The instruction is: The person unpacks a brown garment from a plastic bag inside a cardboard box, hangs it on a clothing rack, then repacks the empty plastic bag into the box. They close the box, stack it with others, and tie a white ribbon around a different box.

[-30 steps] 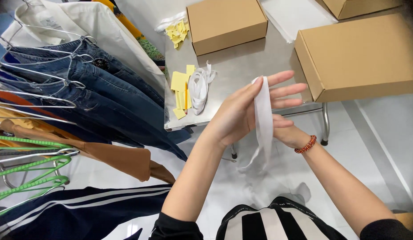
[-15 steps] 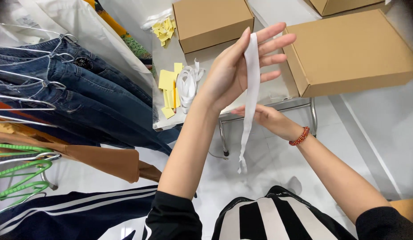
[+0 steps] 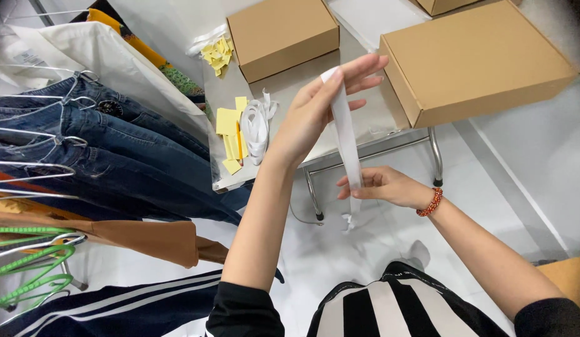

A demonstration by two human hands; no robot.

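Two brown cardboard boxes sit on the steel bench (image 3: 377, 122), the bigger box (image 3: 483, 59) at its right edge, the smaller box (image 3: 284, 34) toward the far left corner. The white fabric strip (image 3: 346, 134) now hangs straighter than a second ago, pulled taut above the bench's near edge. The left hand (image 3: 321, 106) pinches its top end, while the right hand (image 3: 383, 186) has slid lower, closed around it.

Your white ribbon strip (image 3: 345, 134) hangs flat and nearly upright, its top end pinched high in your left hand (image 3: 321, 109), its lower part passing through your right hand (image 3: 380, 186), tail dangling below.
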